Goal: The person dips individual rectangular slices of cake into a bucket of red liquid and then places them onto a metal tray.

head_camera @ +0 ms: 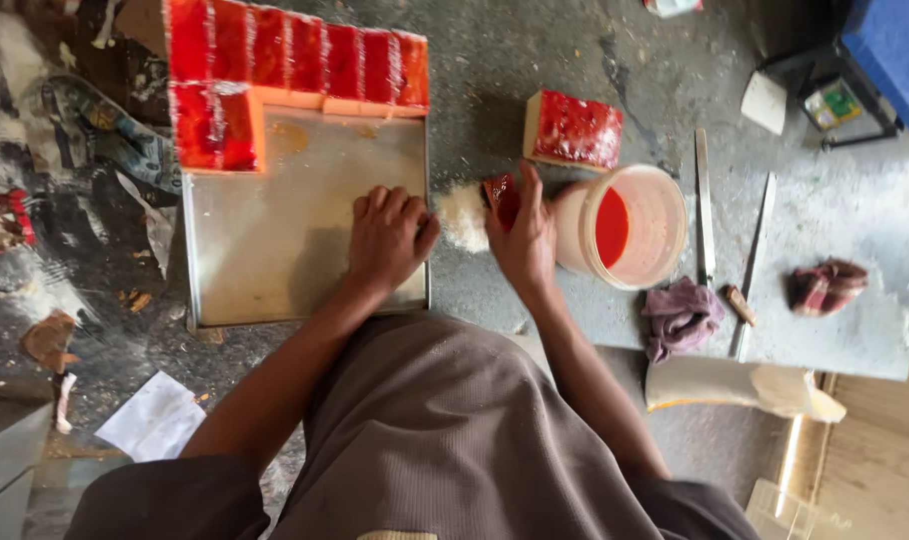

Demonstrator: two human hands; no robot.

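My left hand (386,240) rests palm down on the near right corner of a metal tray (274,250), holding nothing. My right hand (522,240) grips a small red-topped piece (501,197) just right of the tray, next to a little heap of white powder (464,216). Red glazed squares with orange sides (294,60) line the tray's far edge and left corner. A separate red-topped block (572,130) lies beyond my right hand. A plastic bucket with red liquid (624,226) stands right beside that hand.
Two long flat blades (702,200) (754,255), a purple rag (680,312) and a dark red cloth (824,285) lie on the grey floor slab to the right. A filled white bag (734,385) sits near my knee. Paper and scraps litter the left.
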